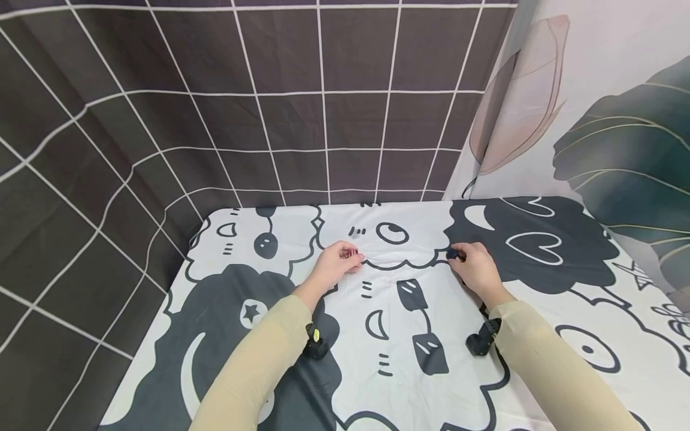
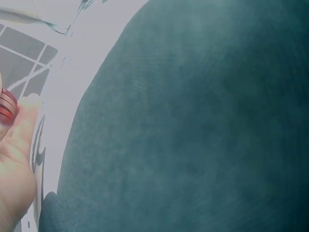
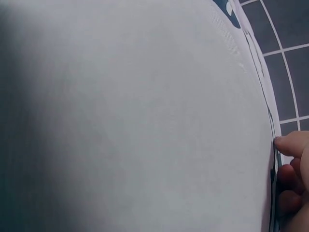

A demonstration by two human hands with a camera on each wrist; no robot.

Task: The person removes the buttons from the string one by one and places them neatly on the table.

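In the head view my left hand (image 1: 338, 260) is over the middle of the patterned cloth (image 1: 377, 347). Thumb and fingers pinch a small red, banded stack of round pieces (image 2: 7, 106), which shows at the left edge of the left wrist view. To the right, my right hand (image 1: 477, 269) pinches a small dark blue thing (image 1: 454, 254) close over the cloth; its kind cannot be told. Only part of the right hand's fingers (image 3: 292, 145) shows at the right edge of the right wrist view, and the dark blue thing is hidden there.
A dark curtain with a white grid (image 1: 350, 120) hangs behind and to the left of the cloth-covered surface. At the right hangs a pale leaf-print curtain (image 1: 620, 161). Black wrist cameras (image 1: 315, 344) are strapped at both sleeves.
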